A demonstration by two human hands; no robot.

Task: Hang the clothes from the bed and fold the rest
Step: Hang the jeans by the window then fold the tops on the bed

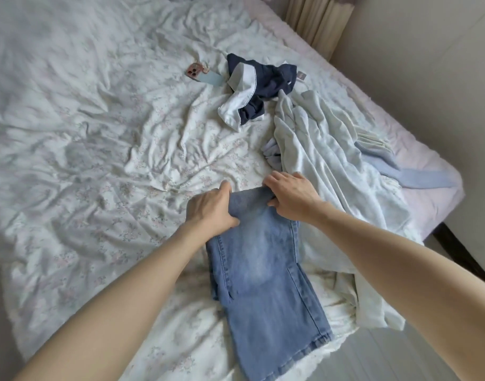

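Observation:
A pair of light blue jeans [263,276] lies lengthwise on the bed's near right part, its hem hanging over the bed's edge. My left hand [211,209] grips the left side of the jeans' far fold. My right hand [292,198] grips the right side of that same fold. A navy and white garment [259,88] lies crumpled farther back. To the right sprawls a pale grey-white garment [318,160], with a light blue ribbed piece [384,163] beside it.
The bed has a wrinkled white floral cover [98,147]. A phone [201,74] in a pink and blue case lies near the navy garment. A wall and a curtain [315,20] border the bed's right side. Light floor [387,353] shows at the lower right.

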